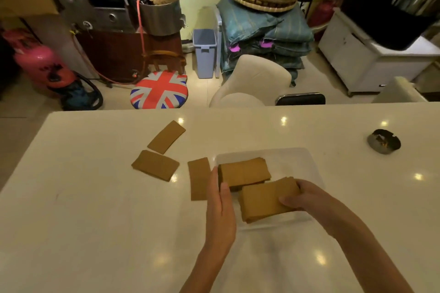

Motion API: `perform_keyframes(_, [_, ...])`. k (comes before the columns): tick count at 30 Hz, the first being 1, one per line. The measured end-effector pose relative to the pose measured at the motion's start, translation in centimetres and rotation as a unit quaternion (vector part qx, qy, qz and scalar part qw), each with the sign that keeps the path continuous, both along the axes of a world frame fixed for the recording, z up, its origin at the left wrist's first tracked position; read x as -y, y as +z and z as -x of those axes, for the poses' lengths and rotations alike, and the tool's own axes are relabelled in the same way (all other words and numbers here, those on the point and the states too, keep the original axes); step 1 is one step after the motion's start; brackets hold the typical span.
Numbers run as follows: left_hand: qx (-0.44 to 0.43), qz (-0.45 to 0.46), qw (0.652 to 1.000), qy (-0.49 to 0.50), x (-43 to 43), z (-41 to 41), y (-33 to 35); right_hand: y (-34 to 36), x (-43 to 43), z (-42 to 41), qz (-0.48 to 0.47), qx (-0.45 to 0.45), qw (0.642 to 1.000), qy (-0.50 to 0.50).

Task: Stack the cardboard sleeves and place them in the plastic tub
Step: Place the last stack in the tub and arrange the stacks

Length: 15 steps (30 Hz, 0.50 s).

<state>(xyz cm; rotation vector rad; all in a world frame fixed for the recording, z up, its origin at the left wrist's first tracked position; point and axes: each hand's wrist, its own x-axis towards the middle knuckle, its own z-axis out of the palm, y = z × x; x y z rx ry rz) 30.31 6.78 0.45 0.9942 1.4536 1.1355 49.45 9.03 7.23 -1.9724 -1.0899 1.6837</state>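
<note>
A clear plastic tub (pixel 297 157) sits on the white table just ahead of me. Inside it lies one stack of brown cardboard sleeves (pixel 245 171) at the back left. My right hand (pixel 307 197) grips a second stack of sleeves (pixel 264 200) by its right end, over the tub's front part. My left hand (pixel 220 207) is held flat and upright against the tub's left side, next to both stacks, holding nothing. Three loose sleeves lie on the table to the left: one (pixel 199 178) right beside the tub, one (pixel 155 165) farther left, one (pixel 166 137) behind that.
A dark round ashtray (pixel 383 141) stands on the table at the far right. Beyond the table's far edge are a white chair (pixel 257 78), a flag-patterned stool (pixel 159 90) and a grey bin (pixel 204 52).
</note>
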Motion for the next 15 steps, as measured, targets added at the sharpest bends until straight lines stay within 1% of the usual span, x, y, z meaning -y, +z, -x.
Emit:
perform_keyframes(5, [-0.022, 0.009, 0.999, 0.021, -0.2, -0.3, -1.0, -1.5, -0.4, 2.3, 0.032, 0.097, 0.993, 0.059])
perform_keyframes(9, [-0.027, 0.016, 0.998, 0.061, -0.2, -0.7, -1.3, -3.2, -1.0, 4.0, 0.052, 0.192, 0.972, 0.122])
perform_keyframes(11, [-0.019, 0.017, 0.996, 0.082, -0.3, -1.0, -1.6, -4.0, -1.3, 4.9, 0.056, 0.217, 0.963, 0.147])
perform_keyframes(15, [-0.012, 0.012, 0.996, 0.091, -0.1, -1.1, -1.7, -4.7, -1.4, 5.7, 0.065, 0.258, 0.946, 0.185])
